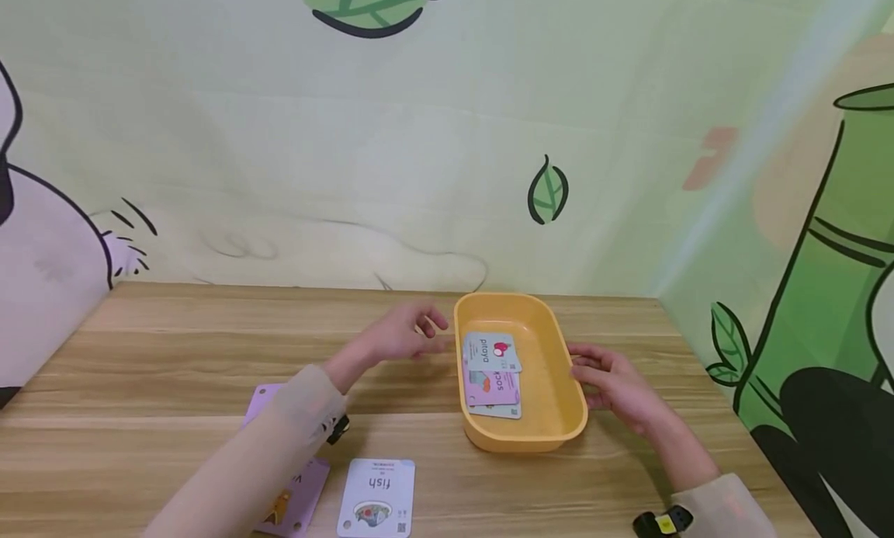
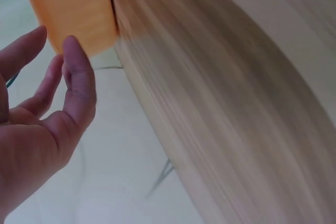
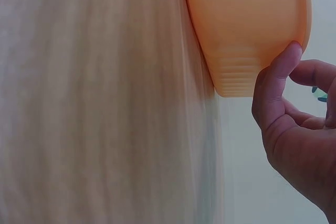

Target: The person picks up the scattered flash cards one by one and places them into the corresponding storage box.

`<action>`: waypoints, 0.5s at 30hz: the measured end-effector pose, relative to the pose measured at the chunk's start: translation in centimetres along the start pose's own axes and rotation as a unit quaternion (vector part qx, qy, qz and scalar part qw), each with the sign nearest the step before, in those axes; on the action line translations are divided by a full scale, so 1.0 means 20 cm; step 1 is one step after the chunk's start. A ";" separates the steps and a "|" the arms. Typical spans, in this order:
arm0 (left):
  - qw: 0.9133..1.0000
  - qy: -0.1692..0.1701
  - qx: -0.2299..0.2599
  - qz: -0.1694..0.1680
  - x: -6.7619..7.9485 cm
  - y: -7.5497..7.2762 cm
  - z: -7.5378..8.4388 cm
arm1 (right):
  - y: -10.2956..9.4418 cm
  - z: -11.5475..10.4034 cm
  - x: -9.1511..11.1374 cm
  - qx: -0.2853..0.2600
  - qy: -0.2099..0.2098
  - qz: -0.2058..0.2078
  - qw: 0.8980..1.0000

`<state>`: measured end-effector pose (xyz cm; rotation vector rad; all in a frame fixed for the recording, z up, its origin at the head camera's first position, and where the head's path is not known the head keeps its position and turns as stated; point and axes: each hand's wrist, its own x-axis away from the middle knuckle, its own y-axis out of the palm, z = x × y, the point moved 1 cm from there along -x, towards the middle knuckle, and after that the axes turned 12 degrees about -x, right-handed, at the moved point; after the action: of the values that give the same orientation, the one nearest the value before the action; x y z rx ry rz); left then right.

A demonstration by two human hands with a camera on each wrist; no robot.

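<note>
A yellow plastic bin stands on the table, with several picture cards overlapping along its left side. On top lies a light-blue "pitaya" card, partly covering a purple sock card. My left hand hovers by the bin's left rim, fingers loosely bent and holding nothing; a small gap shows in the left wrist view. On the other side, my right hand touches the bin's outer right wall near the rim with its fingertips. The right wrist view shows a fingertip against the rim.
A "fish" card lies near the table's front edge. Purple cards lie to its left, partly hidden under my left forearm. Behind the wooden table rises a wall covering printed with leaves.
</note>
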<state>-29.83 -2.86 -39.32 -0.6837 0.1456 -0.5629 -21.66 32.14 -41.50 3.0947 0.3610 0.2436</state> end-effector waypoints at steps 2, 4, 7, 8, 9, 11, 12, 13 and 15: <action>1.000 0.004 -0.022 -0.008 0.02 -0.01 -0.01 | 0.00 0.00 0.00 0.000 0.001 0.000 1.000; 0.999 0.004 -0.040 -0.015 0.03 -0.01 -0.01 | 0.00 0.00 0.00 0.000 0.002 -0.001 1.000; 0.996 0.013 -0.087 -0.021 0.06 -0.02 -0.01 | 0.00 0.00 0.00 0.001 0.004 0.000 1.000; 0.994 0.015 -0.101 -0.022 0.07 -0.02 -0.01 | 0.00 0.00 0.00 0.001 0.004 0.000 1.000; 0.993 0.016 -0.115 -0.023 0.07 -0.02 -0.01 | 0.00 0.00 0.00 0.001 0.004 0.000 1.000; 0.989 0.017 -0.142 -0.028 0.09 -0.02 -0.02 | 0.00 0.00 0.00 0.001 0.003 0.000 1.000; 0.988 0.015 -0.150 -0.032 0.11 -0.02 -0.02 | 0.00 0.00 0.00 0.002 0.003 0.000 1.000; 0.987 0.014 -0.154 -0.038 0.12 -0.02 -0.02 | 0.00 0.00 0.00 0.002 0.002 -0.001 1.000; 0.986 0.010 -0.159 -0.052 0.14 -0.02 -0.03 | 0.00 0.00 0.00 0.003 0.002 0.000 1.000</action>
<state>-27.77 -4.95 -39.41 -0.9997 0.2214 -0.6529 -21.70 32.19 -41.53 3.0998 0.3631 0.2481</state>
